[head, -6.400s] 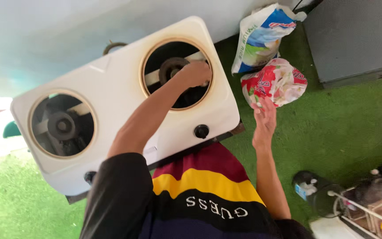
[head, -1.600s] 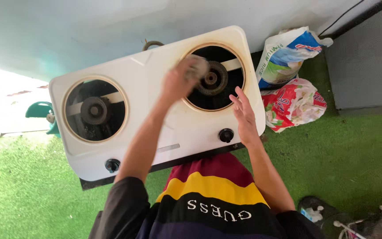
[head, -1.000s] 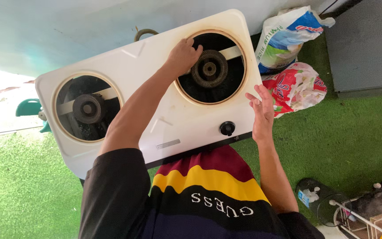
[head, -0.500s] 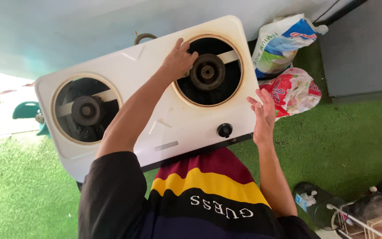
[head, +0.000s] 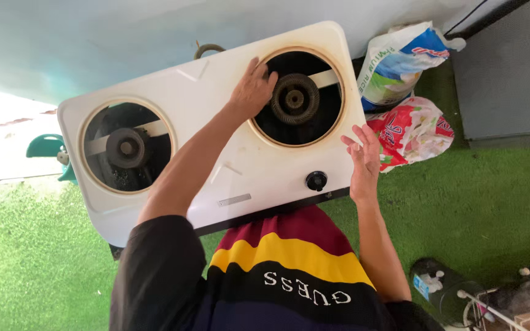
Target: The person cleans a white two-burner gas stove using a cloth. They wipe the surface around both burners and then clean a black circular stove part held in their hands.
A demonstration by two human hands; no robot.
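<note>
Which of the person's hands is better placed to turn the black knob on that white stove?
Probably the right hand: it is open at the stove's right edge, close beside the knob. The left hand rests farther off, on the burner opening's rim.

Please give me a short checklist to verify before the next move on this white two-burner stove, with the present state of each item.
1. Left hand rests on the rim of the right burner opening of the white two-burner gas stove: ok.
2. Right hand steadies the stove's right edge; fingers spread, firm contact: cannot tell.
3. Round dark burner head sits centred in its opening: ok.
4. Black control knob turned off: cannot tell.
5. Red and white plastic bag lies close beside the right hand: not ok.
</note>
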